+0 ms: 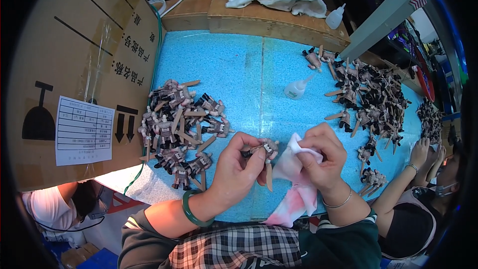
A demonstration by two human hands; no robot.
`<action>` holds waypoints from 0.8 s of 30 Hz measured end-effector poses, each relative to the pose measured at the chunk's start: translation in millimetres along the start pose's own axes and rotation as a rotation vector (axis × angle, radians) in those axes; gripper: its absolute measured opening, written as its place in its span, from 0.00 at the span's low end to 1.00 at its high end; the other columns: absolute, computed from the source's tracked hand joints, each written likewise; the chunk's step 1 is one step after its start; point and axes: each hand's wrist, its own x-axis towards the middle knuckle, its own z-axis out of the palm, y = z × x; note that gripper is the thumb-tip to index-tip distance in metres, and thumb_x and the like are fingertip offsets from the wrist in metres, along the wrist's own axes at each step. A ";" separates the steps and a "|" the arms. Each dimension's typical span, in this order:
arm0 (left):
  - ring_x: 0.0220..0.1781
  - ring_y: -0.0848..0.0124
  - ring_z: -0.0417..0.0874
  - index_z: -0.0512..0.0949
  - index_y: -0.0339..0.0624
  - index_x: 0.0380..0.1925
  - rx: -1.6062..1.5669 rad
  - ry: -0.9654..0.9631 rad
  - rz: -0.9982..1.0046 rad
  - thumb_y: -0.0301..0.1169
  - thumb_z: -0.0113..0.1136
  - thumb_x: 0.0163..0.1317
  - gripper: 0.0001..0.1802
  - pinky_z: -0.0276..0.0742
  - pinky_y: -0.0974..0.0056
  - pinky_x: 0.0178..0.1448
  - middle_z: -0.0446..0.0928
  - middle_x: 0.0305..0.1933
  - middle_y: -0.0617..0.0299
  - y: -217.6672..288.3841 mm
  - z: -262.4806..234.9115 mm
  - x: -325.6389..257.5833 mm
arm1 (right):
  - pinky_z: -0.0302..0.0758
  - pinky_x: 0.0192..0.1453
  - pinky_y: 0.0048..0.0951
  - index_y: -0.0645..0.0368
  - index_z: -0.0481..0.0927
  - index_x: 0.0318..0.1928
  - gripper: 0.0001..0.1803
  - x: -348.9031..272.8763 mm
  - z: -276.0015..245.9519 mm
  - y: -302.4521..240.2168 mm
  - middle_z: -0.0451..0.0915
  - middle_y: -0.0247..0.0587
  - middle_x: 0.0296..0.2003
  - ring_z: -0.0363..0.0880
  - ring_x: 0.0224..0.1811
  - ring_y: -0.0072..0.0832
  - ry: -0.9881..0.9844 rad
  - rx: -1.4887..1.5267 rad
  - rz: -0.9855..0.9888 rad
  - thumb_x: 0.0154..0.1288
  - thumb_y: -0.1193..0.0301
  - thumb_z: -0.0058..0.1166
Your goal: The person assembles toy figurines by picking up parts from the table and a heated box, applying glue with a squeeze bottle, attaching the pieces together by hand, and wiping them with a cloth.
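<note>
Left grip [238, 167] pinches figurine [266, 148] (stick downward) beside right-hand cloth [298, 179].

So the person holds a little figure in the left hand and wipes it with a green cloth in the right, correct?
Not quite: the cloth in the right hand is white with pink stains, not green. The head view shows it. The left hand does hold a figure.

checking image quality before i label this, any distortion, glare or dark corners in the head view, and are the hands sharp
Head view: strong fisheye bending, with the cardboard box bowed and the corners vignetted black; lighting even and soft, only faint sheen on the blue table mat; left hand, right hand and the figurine are fairly sharp, while the rim detail smears.
</note>
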 end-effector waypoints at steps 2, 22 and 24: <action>0.22 0.77 0.76 0.63 0.37 0.41 -0.006 -0.040 -0.050 0.27 0.49 0.67 0.08 0.72 0.73 0.22 0.74 0.29 0.59 1.2 0.7 -0.1 | 0.71 0.25 0.22 0.61 0.82 0.36 0.16 1.2 -2.5 -12.2 0.76 0.42 0.30 0.76 0.25 0.27 -0.016 -0.201 -0.128 0.40 0.83 0.63; 0.24 0.79 0.76 0.63 0.37 0.42 0.074 -0.050 -0.020 0.27 0.49 0.66 0.08 0.74 0.74 0.24 0.73 0.33 0.60 -6.1 -1.7 -2.0 | 0.73 0.24 0.27 0.61 0.81 0.37 0.15 -5.0 20.8 -11.3 0.75 0.42 0.28 0.76 0.23 0.31 -0.109 -0.206 -0.179 0.43 0.81 0.64; 0.24 0.79 0.76 0.63 0.37 0.42 0.073 -0.056 -0.024 0.27 0.49 0.66 0.08 0.74 0.74 0.24 0.73 0.33 0.61 -6.8 -1.0 -1.4 | 0.72 0.24 0.26 0.61 0.81 0.36 0.14 -4.1 16.5 -7.9 0.75 0.42 0.28 0.76 0.24 0.30 -0.111 -0.166 -0.153 0.44 0.81 0.64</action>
